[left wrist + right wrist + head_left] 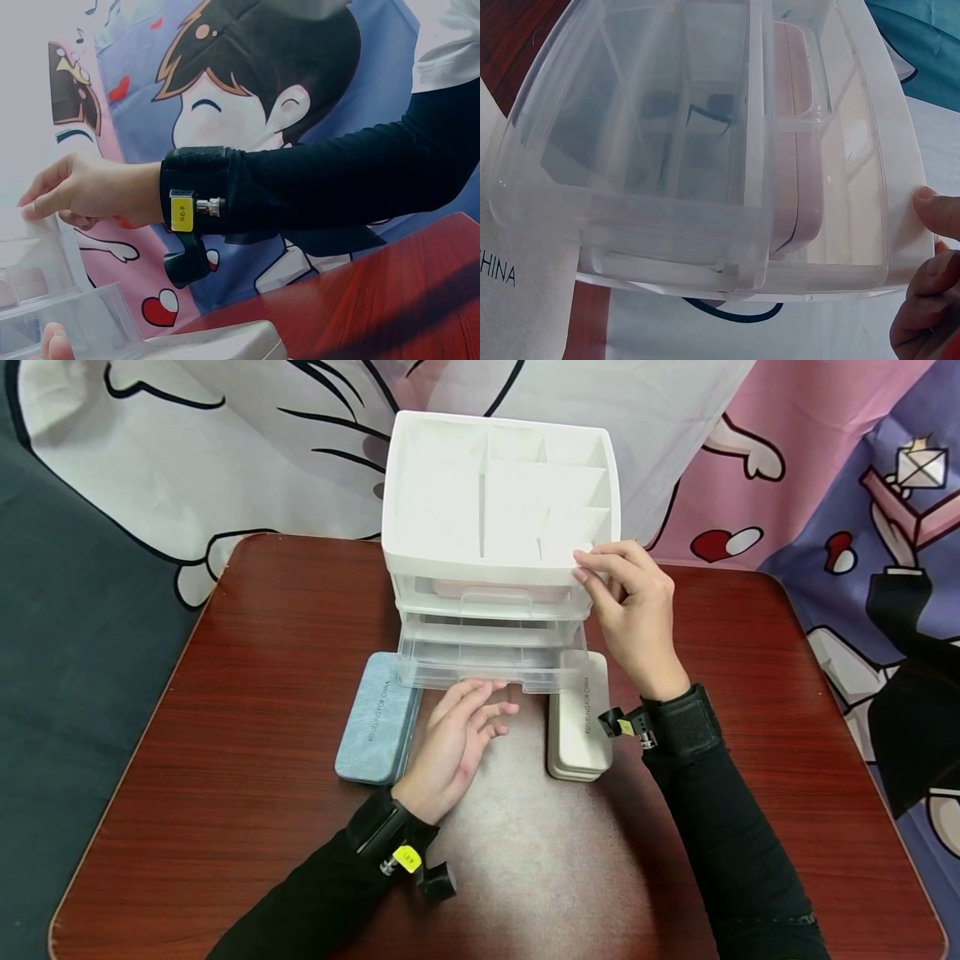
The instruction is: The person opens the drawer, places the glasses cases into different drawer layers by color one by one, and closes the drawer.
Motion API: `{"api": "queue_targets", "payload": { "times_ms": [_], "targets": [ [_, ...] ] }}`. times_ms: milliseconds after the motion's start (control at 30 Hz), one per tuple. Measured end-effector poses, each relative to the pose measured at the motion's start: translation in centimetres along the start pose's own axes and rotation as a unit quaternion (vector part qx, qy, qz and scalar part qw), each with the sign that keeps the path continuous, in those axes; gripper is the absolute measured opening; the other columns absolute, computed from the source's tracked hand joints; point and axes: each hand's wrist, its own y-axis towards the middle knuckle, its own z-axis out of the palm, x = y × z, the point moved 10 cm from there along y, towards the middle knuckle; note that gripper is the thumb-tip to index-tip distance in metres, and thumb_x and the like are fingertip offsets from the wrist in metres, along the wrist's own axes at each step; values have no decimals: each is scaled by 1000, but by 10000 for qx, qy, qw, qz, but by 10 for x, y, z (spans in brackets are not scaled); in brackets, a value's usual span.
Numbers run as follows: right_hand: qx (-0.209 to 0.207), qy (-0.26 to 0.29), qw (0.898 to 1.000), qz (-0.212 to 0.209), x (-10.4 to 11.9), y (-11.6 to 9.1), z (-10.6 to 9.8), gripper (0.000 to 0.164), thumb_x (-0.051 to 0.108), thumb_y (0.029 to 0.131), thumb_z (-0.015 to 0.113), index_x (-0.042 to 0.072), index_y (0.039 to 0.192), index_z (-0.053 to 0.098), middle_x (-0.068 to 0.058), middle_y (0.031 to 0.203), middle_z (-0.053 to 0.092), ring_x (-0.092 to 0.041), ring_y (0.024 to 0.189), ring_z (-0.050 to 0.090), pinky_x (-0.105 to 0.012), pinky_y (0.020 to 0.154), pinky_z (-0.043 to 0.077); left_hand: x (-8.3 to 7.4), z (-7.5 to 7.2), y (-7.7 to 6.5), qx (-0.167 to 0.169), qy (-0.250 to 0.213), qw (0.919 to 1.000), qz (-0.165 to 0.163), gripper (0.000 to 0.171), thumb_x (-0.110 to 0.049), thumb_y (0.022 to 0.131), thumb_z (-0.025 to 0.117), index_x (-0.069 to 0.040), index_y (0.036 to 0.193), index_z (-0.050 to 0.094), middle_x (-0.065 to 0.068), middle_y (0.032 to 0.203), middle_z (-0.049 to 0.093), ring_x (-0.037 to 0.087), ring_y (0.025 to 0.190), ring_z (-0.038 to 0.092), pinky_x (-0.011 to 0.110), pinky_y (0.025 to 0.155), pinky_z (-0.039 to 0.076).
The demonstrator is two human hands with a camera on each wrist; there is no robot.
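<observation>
A white desktop drawer organizer (435,485) stands at the back of the table. Its lower clear drawer (495,653) is pulled out toward me. Behind the upper drawer's transparent front lies a pink case (799,187). My right hand (636,610) pinches the organizer's front right top edge between thumb and fingers. Below the open drawer's front edge is my left hand (450,752), palm turned partly up, its fingers loosely extended with the fingertips right at that edge. In the left wrist view, only left fingertips (56,343) show beside the clear drawer.
A light blue case (375,718) lies left of the open drawer, and cream cases (585,718) are stacked on the right, partly under the drawer's corner. The brown wooden table (247,760) has a patterned cloth (262,468) hanging behind it.
</observation>
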Motion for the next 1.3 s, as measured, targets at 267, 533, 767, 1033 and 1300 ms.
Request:
{"api": "queue_targets", "payload": {
  "times_ms": [267,533,767,1033,1300],
  "targets": [
    [13,-36,10000,25,0,0,0,16,10,86,71,6,101,76,-12,97,67,-2,56,35,-17,56,27,1,0,-5,62,60,10000,-3,11,-17,100,47,-13,111,50,7,128,54,17,98,61,26,78,46],
    [34,-18,10000,21,-1,0,1,16,10,86,71,7,101,77,-12,98,67,-2,56,35,-17,56,27,2,-2,-8,127,34,9999,-56,14,-20,101,48,-11,111,50,8,131,53,20,100,60,28,79,46],
    [26,-1,10000,21,0,0,0,16,10,86,71,7,101,76,-12,98,67,-2,56,34,-18,55,27,6,-9,-9,29,11,9999,-113,18,-18,102,43,-7,116,51,10,133,54,20,100,62,27,77,47],
    [9,6,10000,23,-1,0,0,16,10,86,72,7,101,76,-12,98,67,-1,55,34,-17,55,27,8,-25,-5,-201,78,9997,67,30,-13,101,41,-1,125,56,13,133,60,19,101,65,26,77,49],
    [0,20,10000,31,-2,-1,0,16,9,86,71,5,101,76,-12,98,67,-1,55,33,-18,55,26,9,-30,-2,-320,71,9994,98,31,-9,100,41,0,125,58,12,129,63,19,102,63,26,77,48]
  ]
}}
